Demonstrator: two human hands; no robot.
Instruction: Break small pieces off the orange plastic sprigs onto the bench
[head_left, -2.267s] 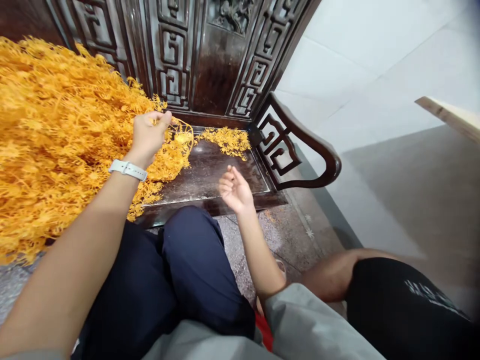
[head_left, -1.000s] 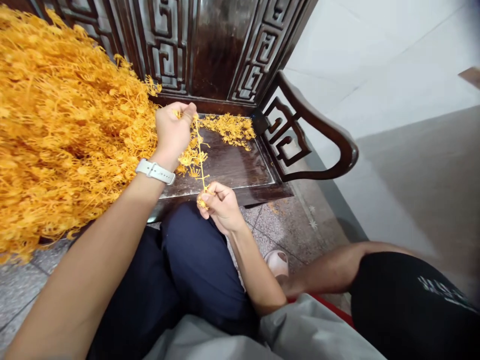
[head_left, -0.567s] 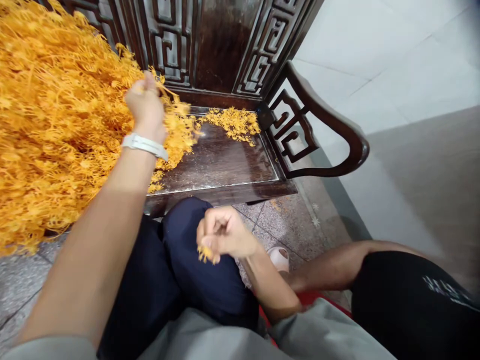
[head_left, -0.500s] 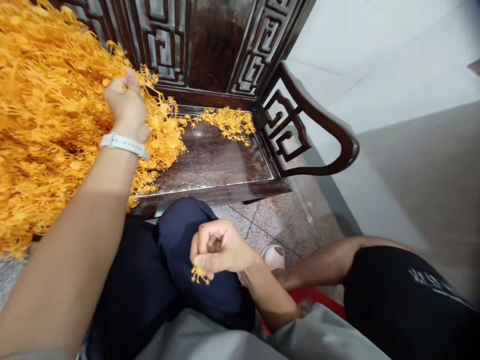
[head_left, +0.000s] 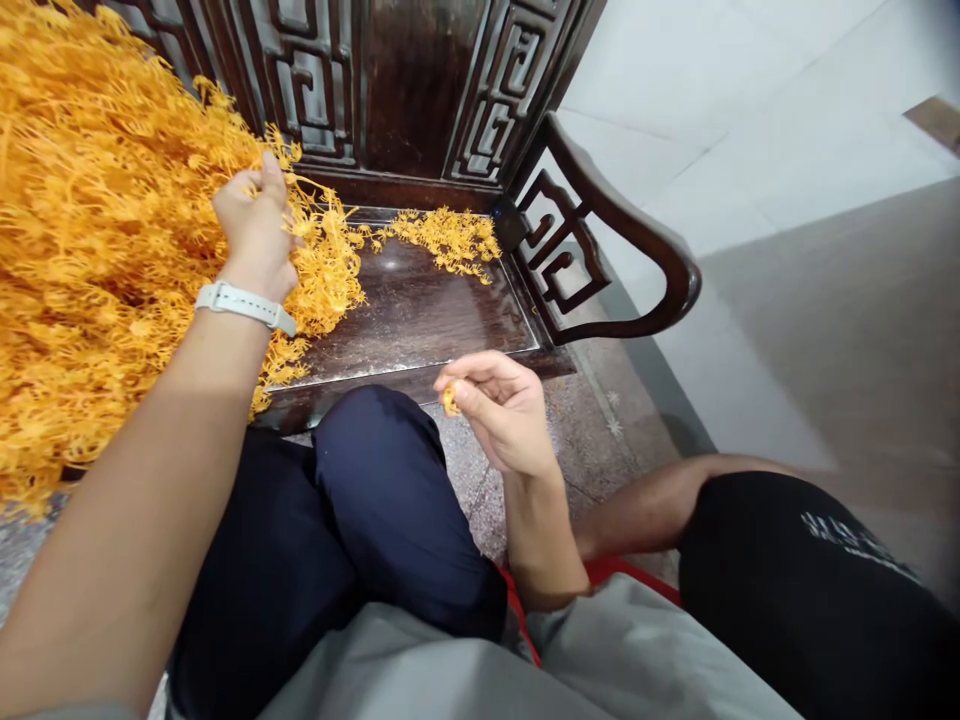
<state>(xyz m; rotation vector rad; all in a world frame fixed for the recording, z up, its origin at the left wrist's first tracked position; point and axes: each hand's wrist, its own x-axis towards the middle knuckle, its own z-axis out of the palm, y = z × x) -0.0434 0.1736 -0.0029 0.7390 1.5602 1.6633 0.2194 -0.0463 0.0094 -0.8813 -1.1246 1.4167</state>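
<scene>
The right hand (head_left: 504,412) pinches a small orange sprig (head_left: 450,400) between thumb and forefinger, the fingertips covering part of it. Farther forward and to its left, the left hand (head_left: 256,222), above a pale wristband (head_left: 244,304), curls at the edge of a big heap of orange flowers (head_left: 112,230). Its fingertips are mostly turned away, so whether they grip a stem cannot be told. The heap, cut off at the view's left edge, hides much of the bench (head_left: 442,315). Beyond the right hand a smaller bunch (head_left: 450,238) lies near the armrest (head_left: 637,240). Another person's leg (head_left: 652,500) disappears behind the right forearm.
</scene>
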